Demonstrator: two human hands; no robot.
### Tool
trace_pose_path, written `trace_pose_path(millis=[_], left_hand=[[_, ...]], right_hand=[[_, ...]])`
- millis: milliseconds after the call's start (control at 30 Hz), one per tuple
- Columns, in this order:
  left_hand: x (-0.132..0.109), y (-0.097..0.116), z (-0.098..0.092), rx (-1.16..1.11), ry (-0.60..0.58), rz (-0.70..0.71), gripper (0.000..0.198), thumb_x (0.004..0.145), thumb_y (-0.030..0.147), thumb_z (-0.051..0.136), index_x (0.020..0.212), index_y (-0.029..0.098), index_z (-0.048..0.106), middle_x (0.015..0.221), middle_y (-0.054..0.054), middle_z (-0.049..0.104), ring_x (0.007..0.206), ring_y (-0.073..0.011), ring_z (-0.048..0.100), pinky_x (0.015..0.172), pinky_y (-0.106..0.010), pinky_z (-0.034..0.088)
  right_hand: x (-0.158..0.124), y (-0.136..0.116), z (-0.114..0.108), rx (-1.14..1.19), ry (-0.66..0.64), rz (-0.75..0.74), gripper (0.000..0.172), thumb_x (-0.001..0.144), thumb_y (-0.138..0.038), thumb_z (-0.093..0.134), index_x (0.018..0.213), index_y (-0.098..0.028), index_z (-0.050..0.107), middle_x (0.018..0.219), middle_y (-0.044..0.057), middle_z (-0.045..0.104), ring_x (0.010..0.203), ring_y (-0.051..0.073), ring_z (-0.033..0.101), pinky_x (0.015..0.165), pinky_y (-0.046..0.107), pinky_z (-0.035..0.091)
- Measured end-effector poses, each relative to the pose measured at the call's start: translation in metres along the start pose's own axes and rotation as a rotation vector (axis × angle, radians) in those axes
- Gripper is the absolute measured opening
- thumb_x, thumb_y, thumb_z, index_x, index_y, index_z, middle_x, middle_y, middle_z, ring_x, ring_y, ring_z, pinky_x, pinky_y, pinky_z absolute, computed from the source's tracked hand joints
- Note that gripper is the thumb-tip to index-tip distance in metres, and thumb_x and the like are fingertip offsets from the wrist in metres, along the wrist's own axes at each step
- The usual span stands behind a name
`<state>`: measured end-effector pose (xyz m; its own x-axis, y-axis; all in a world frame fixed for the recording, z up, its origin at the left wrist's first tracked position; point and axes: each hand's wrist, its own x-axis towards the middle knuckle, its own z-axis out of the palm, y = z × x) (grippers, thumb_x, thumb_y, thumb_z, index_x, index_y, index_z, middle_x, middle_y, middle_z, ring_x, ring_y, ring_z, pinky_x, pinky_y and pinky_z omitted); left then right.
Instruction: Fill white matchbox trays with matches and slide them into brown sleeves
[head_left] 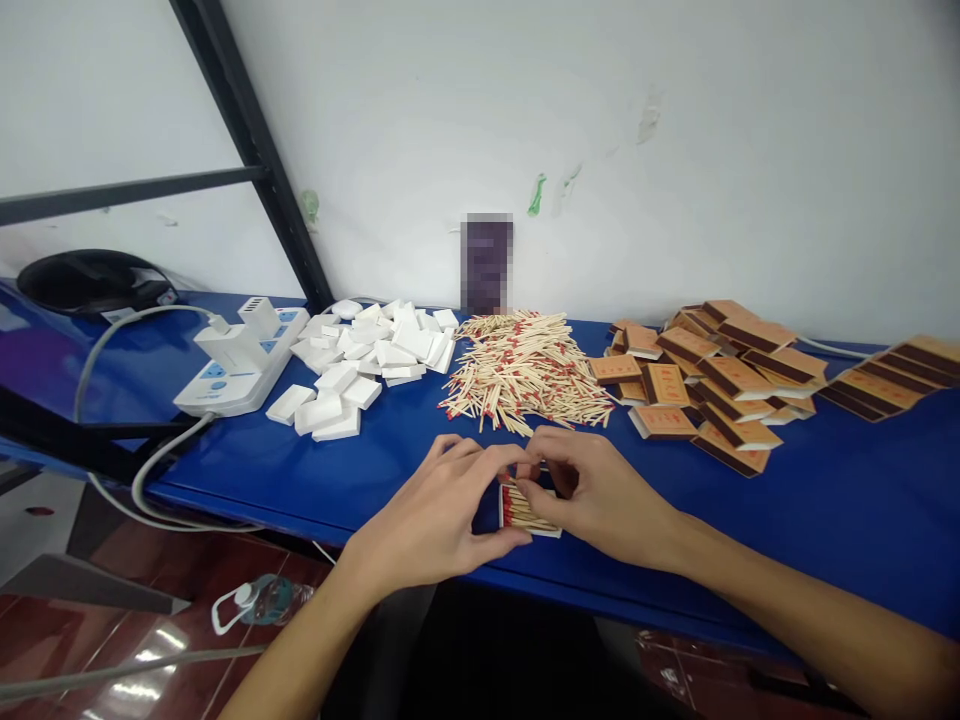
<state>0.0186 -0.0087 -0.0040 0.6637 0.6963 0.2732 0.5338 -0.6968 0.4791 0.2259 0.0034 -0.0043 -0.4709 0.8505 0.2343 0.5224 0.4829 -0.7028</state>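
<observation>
A small white matchbox tray (556, 531) filled with red-tipped matches (525, 508) lies near the front edge of the blue table. My left hand (442, 510) curls around its left side, thumb at the near edge and index finger at the far edge. Over the tray's far side, my right hand (589, 490) has thumb and index finger pinched together, close to the left fingertips. Whatever sits in that pinch is hidden by the fingers. Just beyond my hands spreads a large heap of loose matches (529, 370).
White empty-looking trays (405, 345) are piled at the back left, beside a power strip (244, 370) with cables. Orange-brown matchbox sleeves (727, 370) are heaped at the right, with more sleeves (892, 375) farther right. A black metal frame (255, 150) stands at the left.
</observation>
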Motion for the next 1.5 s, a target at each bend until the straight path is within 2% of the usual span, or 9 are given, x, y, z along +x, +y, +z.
trace_pose_path(millis=[167,333,433,533,633,867,1100,1333,1500], left_hand=[[0.001,-0.001,0.0,-0.002,-0.009,0.019,0.036,0.087,0.035,0.073,0.112,0.024,0.049,0.108,0.001,0.065,0.099,-0.0193,0.058,0.096,-0.036,0.037],[0.001,-0.004,0.001,0.037,-0.016,0.049,0.031,0.088,0.039,0.072,0.107,0.024,0.053,0.101,0.002,0.065,0.097,-0.0192,0.057,0.097,-0.037,0.033],[0.001,-0.003,0.001,0.052,0.015,0.03,0.034,0.086,0.038,0.074,0.109,0.024,0.052,0.104,0.001,0.064,0.097,-0.0194,0.056,0.096,-0.036,0.033],[0.0,-0.002,0.001,0.068,0.022,0.013,0.035,0.085,0.038,0.074,0.109,0.024,0.052,0.102,0.001,0.063,0.095,-0.0203,0.055,0.095,-0.037,0.034],[0.0,-0.001,0.001,0.07,0.016,0.006,0.036,0.085,0.039,0.073,0.111,0.024,0.053,0.101,0.0,0.063,0.096,-0.0207,0.054,0.094,-0.037,0.035],[0.001,-0.002,0.001,0.071,0.01,-0.014,0.035,0.085,0.037,0.073,0.112,0.024,0.054,0.103,-0.001,0.063,0.098,-0.0207,0.054,0.095,-0.037,0.036],[0.001,-0.001,0.0,0.065,0.006,-0.014,0.035,0.085,0.037,0.073,0.112,0.024,0.054,0.101,0.001,0.063,0.096,-0.0201,0.054,0.094,-0.037,0.036],[0.002,-0.001,0.001,0.065,0.019,-0.023,0.036,0.085,0.037,0.074,0.112,0.025,0.053,0.103,0.001,0.064,0.097,-0.0199,0.055,0.096,-0.037,0.036],[0.001,-0.001,0.001,0.05,0.019,-0.023,0.036,0.085,0.037,0.073,0.112,0.025,0.052,0.106,0.0,0.065,0.098,-0.0211,0.056,0.095,-0.037,0.037]], right_hand=[[-0.004,-0.001,-0.008,-0.075,-0.066,-0.067,0.007,0.075,-0.014,0.061,0.072,-0.02,0.06,0.071,-0.003,0.054,0.056,0.009,0.048,0.053,0.023,0.037],[0.0,0.009,-0.031,-0.178,0.055,-0.168,0.008,0.083,-0.017,0.058,0.076,-0.02,0.056,0.075,0.0,0.057,0.068,0.014,0.053,0.064,0.027,0.041],[0.003,0.019,-0.04,-0.265,0.045,-0.213,0.012,0.086,-0.019,0.057,0.074,-0.02,0.055,0.073,0.0,0.056,0.067,0.014,0.051,0.065,0.028,0.039],[0.003,0.025,-0.04,-0.363,-0.019,-0.184,0.007,0.088,-0.024,0.058,0.084,-0.02,0.062,0.074,0.0,0.055,0.067,0.015,0.051,0.063,0.028,0.037],[0.002,0.027,-0.034,-0.398,-0.085,-0.11,0.013,0.09,-0.031,0.059,0.095,-0.021,0.066,0.079,0.001,0.059,0.073,0.017,0.055,0.065,0.029,0.037],[0.007,0.024,-0.031,-0.298,-0.188,0.045,0.006,0.082,-0.023,0.063,0.077,-0.02,0.065,0.073,-0.001,0.059,0.066,0.014,0.052,0.062,0.027,0.037],[0.009,0.014,-0.04,-0.433,-0.292,0.208,0.004,0.073,-0.019,0.062,0.07,-0.021,0.063,0.067,-0.002,0.062,0.062,0.015,0.052,0.057,0.028,0.033],[0.009,0.012,-0.043,-0.425,-0.247,0.154,0.006,0.073,-0.018,0.062,0.068,-0.02,0.062,0.063,-0.002,0.061,0.058,0.013,0.05,0.057,0.027,0.033],[0.004,0.003,-0.037,-0.204,-0.188,0.029,0.006,0.073,-0.016,0.063,0.069,-0.02,0.064,0.06,-0.005,0.058,0.053,0.01,0.049,0.053,0.023,0.035]])
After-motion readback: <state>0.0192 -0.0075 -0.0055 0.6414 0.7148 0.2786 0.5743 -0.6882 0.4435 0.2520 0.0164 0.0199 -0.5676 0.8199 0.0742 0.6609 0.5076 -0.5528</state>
